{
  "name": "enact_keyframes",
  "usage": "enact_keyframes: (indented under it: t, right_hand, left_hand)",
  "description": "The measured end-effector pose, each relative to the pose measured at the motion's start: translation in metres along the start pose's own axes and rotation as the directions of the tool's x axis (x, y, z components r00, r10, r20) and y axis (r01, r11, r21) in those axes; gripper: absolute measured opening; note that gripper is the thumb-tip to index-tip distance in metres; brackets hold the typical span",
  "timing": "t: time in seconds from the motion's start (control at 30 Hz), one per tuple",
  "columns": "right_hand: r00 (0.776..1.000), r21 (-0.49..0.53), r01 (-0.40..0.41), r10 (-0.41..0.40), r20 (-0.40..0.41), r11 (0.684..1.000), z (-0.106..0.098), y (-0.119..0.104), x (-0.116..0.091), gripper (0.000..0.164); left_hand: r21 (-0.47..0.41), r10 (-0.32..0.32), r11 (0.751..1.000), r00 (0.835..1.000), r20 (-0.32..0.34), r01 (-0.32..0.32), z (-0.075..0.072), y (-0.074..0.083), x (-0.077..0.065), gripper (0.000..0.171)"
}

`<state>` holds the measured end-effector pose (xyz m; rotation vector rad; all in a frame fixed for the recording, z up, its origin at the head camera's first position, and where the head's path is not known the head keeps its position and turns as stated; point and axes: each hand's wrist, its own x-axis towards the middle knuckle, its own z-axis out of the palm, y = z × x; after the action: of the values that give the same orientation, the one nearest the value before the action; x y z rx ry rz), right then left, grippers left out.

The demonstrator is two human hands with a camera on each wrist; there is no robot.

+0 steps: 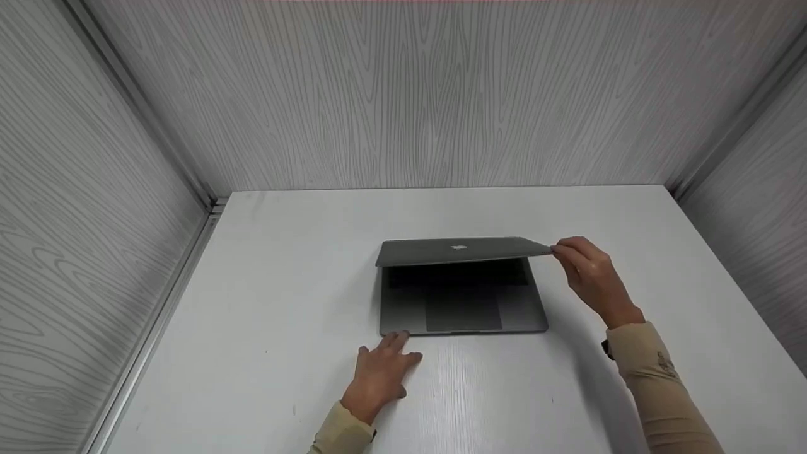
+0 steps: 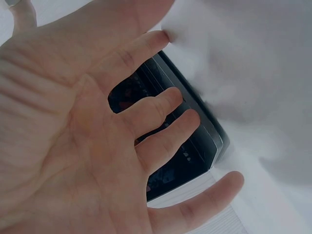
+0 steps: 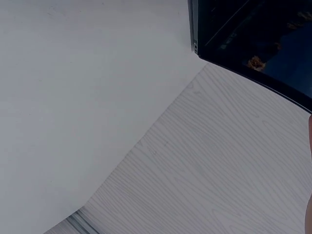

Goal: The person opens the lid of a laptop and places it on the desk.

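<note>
A: Left hand point(image 2: 97, 126), nearest?
B: Fingers spread, holding nothing, at the near edge of the laptop point(image 1: 463, 309), which sits on the table point(image 1: 284, 265).
A: Right hand point(image 1: 592, 274)?
B: Pinching the part-raised lid point(image 1: 454, 253) at its corner. I'd swing it slowly, evenly, and steady the laptop left-handed.

A wedge of free room opens toward the person between the laptop's raised lid point(image 1: 463, 251) and its base point(image 1: 403, 309), narrowing toward the hinge. The left hand point(image 1: 381, 375) blocks the way in near the front left corner, and the right hand point(image 1: 592, 277) the lid's right corner. Behind the laptop, a hand could cross the table point(image 1: 284, 284) as far as the back wall point(image 1: 403, 94).
</note>
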<state>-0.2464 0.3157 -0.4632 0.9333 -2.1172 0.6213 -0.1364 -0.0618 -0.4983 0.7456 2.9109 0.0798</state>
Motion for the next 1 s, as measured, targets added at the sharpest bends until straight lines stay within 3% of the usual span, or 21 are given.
enact_keyframes:
  t: [0.27,0.63,1.0]
  right_hand:
    - [1.0,0.004,-0.02,0.02,-0.007,1.0,0.002,0.0,0.0,0.028]
    - [0.979,0.076,-0.118,0.128,-0.157,0.99,0.013,0.003,0.008,0.022]
    - [0.965,0.114,-0.165,0.184,-0.184,0.98,0.017,0.005,0.01,0.023]
  left_hand:
    - [-0.023,-0.017,1.0,1.0,0.014,0.017,0.0,0.001,0.0,0.062]
    - [-0.016,-0.018,1.0,1.0,0.016,0.018,0.0,0.001,0.001,0.061]
    - [-0.036,-0.027,0.999,0.999,0.019,0.028,0.0,0.001,0.001,0.061]
